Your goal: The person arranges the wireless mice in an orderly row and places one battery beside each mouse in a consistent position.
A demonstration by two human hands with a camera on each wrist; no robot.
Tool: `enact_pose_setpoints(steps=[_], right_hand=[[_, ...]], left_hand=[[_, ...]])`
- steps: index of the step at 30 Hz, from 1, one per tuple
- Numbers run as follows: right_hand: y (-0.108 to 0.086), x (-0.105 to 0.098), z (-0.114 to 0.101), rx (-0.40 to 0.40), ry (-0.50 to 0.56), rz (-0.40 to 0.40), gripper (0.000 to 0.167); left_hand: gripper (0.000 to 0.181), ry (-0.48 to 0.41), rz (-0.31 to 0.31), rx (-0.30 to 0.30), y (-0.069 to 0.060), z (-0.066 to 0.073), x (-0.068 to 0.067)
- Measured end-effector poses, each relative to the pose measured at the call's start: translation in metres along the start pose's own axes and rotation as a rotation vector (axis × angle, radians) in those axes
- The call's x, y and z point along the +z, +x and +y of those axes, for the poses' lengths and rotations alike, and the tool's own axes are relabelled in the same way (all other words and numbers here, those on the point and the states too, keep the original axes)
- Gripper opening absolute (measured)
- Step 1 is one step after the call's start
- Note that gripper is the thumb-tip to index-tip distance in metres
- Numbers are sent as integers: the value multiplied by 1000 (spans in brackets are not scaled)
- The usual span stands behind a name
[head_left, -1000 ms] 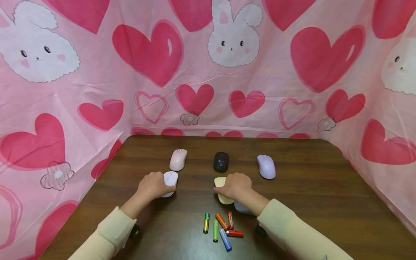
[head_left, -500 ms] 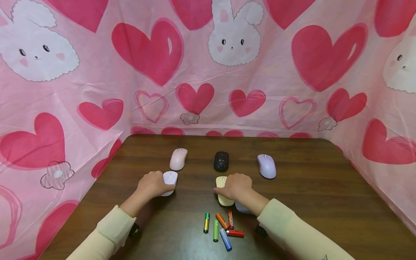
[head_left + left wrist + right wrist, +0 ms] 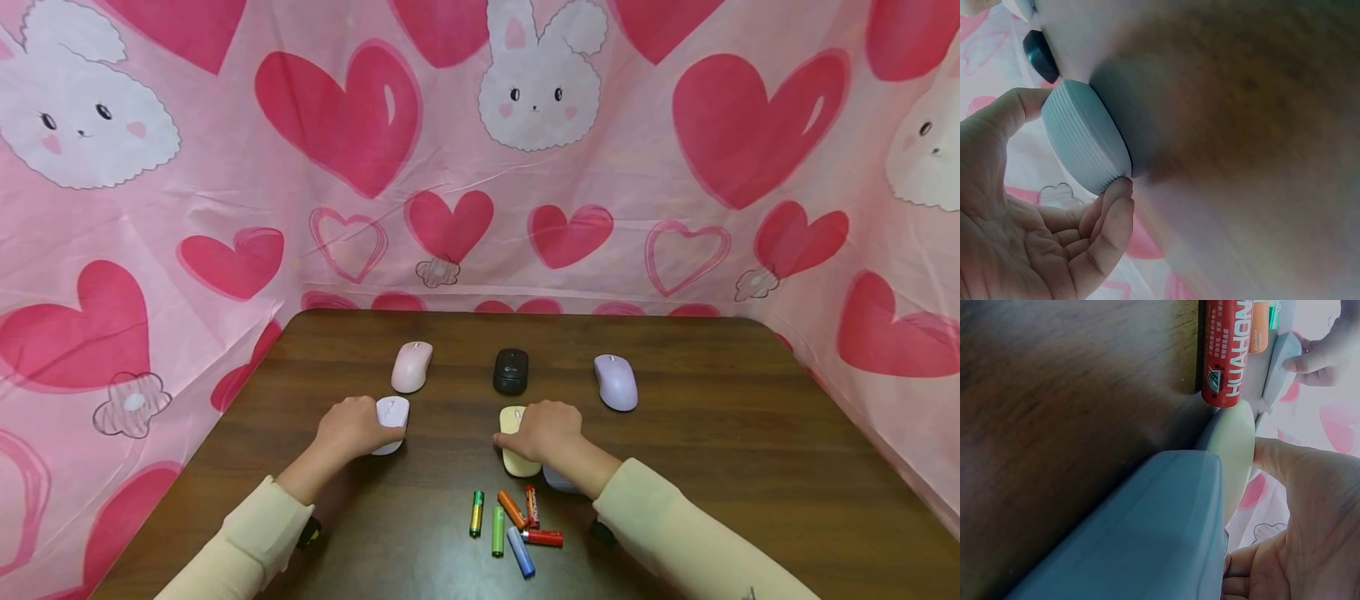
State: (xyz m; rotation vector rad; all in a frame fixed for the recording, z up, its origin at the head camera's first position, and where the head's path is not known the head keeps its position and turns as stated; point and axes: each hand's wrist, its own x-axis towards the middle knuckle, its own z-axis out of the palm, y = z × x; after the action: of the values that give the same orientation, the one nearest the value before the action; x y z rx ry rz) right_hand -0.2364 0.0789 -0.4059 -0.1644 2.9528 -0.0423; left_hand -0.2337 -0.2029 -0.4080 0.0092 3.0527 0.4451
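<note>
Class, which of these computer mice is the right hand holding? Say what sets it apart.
The yellow mouse, gripped by the right hand. It is the only yellow one; the left hand holds a whitish mouse.

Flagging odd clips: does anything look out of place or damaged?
No damage shows. The batteries lie jumbled at mixed angles near the yellow mouse the right hand grips, unlike the pink mouse, black mouse and purple mouse spaced in a row.

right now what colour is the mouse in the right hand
Pale yellow, showing best in the head view, where the right hand grips the mouse.
</note>
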Motion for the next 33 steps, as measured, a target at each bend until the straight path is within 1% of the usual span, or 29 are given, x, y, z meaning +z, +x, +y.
enact_pose_setpoints(steps=[12, 21, 33], right_hand=[[0, -1, -1, 3, -18, -5, 69], [0, 0, 0, -5, -31, -7, 69], [-2, -3, -1, -6, -44, -15, 70]], left_hand=[[49, -1, -19, -15, -6, 2, -3], [48, -3, -26, -13, -8, 2, -4], [51, 15, -61, -17, -10, 5, -7]])
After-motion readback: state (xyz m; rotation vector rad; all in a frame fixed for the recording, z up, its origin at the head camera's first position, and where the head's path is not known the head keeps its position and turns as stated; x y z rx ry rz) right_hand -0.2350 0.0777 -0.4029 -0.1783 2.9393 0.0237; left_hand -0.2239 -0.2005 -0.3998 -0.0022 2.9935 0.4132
